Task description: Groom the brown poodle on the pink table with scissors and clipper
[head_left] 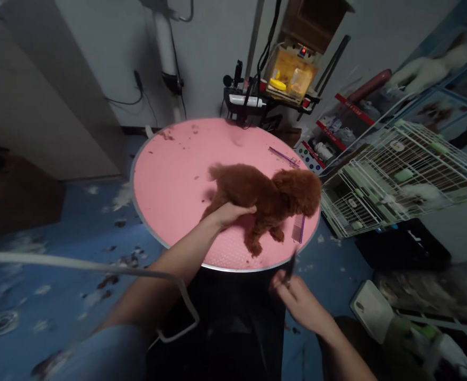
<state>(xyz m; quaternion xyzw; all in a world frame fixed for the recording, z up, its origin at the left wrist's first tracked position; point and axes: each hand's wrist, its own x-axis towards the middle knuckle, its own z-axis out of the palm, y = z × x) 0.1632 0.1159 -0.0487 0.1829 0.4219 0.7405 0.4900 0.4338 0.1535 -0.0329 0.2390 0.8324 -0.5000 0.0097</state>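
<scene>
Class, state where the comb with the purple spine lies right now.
In the head view, the comb lies near the pink table's right-hand edge, just below the brown dog's head.

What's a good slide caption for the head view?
Left hand against a brown dog on a round pink table; right hand holding a blurred dark tool.

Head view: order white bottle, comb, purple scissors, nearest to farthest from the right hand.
1. Comb: near side of the table, just ahead of the right hand.
2. Purple scissors: on the table, beyond the dog.
3. White bottle: past the table's far edge.
</scene>
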